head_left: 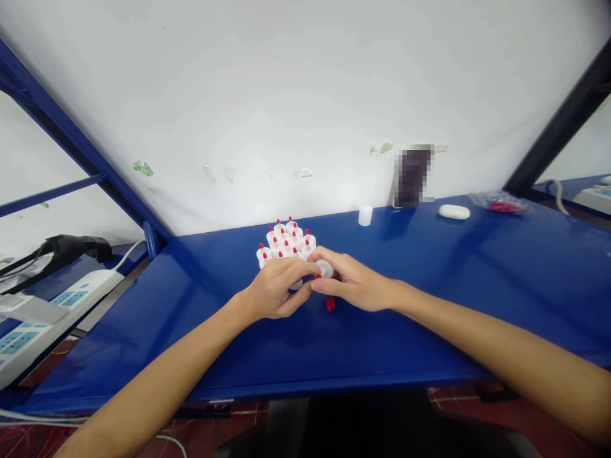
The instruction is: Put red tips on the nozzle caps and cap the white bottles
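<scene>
My right hand (353,281) is closed around a small white plastic bottle (326,268), tilted so that a round face shows. A small red cap (319,276) sits at the bottle's near-left side, between the fingertips of both hands. My left hand (282,287) has its index finger and thumb brought together at this red cap, partly covering it. Just behind my left hand stands a tight group of white bottles with red caps (286,245), upright on the table. Part of another white piece (296,284) shows beneath my left fingers. Loose red caps (331,304) lie below my right hand.
On the blue table (382,343), a white bottle without a red cap (365,216) stands near the wall. A phone (412,176) leans there, beside a white oval case (454,212) and a clear bag with red pieces (501,202). Power strips (62,305) lie left.
</scene>
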A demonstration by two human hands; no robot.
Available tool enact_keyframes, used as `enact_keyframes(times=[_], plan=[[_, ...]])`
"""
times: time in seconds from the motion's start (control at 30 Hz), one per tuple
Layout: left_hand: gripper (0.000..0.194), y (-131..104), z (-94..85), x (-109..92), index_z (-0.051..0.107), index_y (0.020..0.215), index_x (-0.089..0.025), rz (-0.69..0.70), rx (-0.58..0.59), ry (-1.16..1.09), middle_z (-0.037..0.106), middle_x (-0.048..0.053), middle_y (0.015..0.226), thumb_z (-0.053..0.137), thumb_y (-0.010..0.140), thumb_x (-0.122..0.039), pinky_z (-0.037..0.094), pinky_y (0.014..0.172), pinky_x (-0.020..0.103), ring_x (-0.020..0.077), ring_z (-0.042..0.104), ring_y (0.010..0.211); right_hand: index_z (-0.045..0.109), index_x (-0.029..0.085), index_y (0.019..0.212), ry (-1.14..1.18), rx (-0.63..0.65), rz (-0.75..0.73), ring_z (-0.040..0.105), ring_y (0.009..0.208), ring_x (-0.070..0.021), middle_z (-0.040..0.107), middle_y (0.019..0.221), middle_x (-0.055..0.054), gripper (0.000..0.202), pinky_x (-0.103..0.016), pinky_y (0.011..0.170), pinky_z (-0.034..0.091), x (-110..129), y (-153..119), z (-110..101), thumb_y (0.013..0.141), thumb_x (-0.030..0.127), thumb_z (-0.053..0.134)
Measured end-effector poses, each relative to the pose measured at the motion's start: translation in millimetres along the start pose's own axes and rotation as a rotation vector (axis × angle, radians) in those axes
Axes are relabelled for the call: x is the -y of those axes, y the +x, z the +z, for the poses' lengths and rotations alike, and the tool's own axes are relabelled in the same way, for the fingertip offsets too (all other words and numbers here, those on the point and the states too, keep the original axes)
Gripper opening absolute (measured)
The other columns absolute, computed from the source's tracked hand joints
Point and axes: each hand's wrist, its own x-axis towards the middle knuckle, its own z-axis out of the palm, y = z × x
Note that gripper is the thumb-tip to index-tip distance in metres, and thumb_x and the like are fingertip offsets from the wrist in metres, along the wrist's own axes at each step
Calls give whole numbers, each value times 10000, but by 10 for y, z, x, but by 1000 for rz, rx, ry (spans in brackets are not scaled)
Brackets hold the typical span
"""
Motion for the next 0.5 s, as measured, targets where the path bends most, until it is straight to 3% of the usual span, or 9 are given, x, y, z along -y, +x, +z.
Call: enact_keyframes(times=[0.2,0.5], plan=[[262,-42,31,40,548,1143,-166,20,15,102,626,8,750,515,883,-144,453,554,227,114,552,584,444,224,1057,-36,-38,-8,368,635,-116,418,722,57,257,-245,585,336,-5,-8,-13,981,460,510],[229,-47,4,86,595,1053,-166,49,-147,162,597,-15,682,526,847,-94,395,515,225,97,502,515,473,218,1010,-109,-250,-38,414,738,-144,471,849,13,218,-275,681,366,-33,25,-122,992,433,442]])
